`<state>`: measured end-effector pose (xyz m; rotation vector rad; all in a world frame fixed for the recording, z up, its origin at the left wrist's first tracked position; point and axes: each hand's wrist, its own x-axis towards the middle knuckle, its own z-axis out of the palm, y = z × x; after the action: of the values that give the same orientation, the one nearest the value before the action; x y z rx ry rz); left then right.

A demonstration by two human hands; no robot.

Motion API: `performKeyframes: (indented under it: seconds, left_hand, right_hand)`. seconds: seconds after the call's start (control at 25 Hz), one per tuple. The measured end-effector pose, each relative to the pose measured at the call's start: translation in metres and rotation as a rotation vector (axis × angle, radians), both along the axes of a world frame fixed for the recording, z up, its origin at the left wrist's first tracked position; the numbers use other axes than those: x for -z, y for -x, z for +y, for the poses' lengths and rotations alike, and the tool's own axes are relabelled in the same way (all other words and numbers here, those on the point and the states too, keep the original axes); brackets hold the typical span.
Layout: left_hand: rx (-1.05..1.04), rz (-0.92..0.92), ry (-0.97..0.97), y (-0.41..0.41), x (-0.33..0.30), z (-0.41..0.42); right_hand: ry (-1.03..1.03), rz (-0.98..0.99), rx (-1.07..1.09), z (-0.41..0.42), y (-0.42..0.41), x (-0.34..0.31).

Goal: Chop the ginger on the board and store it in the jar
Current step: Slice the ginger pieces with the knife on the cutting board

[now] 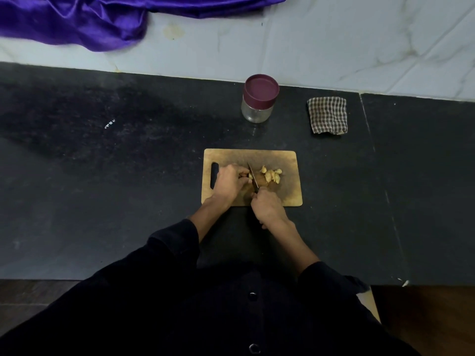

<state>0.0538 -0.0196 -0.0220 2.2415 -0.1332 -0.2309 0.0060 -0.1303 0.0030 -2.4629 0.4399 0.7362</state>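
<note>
— Why that grip? The right hand is wrapped round the knife handle?

— Yes, so the blade drops straight. The left hand curls tight on the uncut ginger, pinning it beside the blade.

— And the cut pieces?

— Heaped right of the knife, clear of the fingers, mid-board.

— The jar?

— Well behind on the tabletop, lid still on, probably so nothing knocks it.
</note>
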Motion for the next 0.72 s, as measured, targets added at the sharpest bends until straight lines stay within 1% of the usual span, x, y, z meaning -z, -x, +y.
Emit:
performKeyframes:
  seconds: [0.16, 0.36, 0.52, 0.72]
  left_hand:
    - [0.007, -0.038, -0.046, 0.000, -0.001, 0.000]
    - [0.065, -0.005, -0.061, -0.004, -0.001, 0.000]
    - [0.058, -0.033, -0.123, -0.001, 0.001, -0.003]
    - [0.053, -0.075, -0.158, 0.005, 0.003, -0.004]
  right_hand:
    - [-0.062, 0.029, 0.116, -0.006, 0.009, -0.003]
    - [-0.020, 0.012, 0.043, -0.011, 0.007, -0.005]
    - [0.063, -0.015, -0.027, -0.011, 0.011, -0.002]
    - [0.027, -0.016, -0.042, -0.018, 0.018, -0.001]
